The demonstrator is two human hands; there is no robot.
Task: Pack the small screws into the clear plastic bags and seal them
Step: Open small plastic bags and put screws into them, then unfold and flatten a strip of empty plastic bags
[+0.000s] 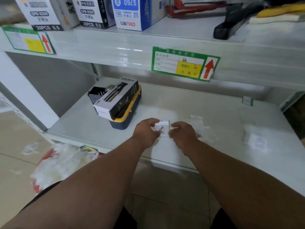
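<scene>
A small clear plastic bag (162, 127) with a screw (161, 129) showing inside is being held up just above the white shelf (214, 116), pinched between both hands: the left hand (146, 129) is gripping its edge at nine o'clock, the right hand (180, 133) at three o'clock. More empty bags (200, 128) are lying at three o'clock, a spray bottle box (118, 98) at eleven o'clock.

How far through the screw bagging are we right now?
Midway, as far as I can tell. Done: a small bag lies at the right of the shelf; contents unclear. In hand: left hand and right hand hold a clear bag with a screw inside. Left: sealing it; more bags wait beside.
</scene>
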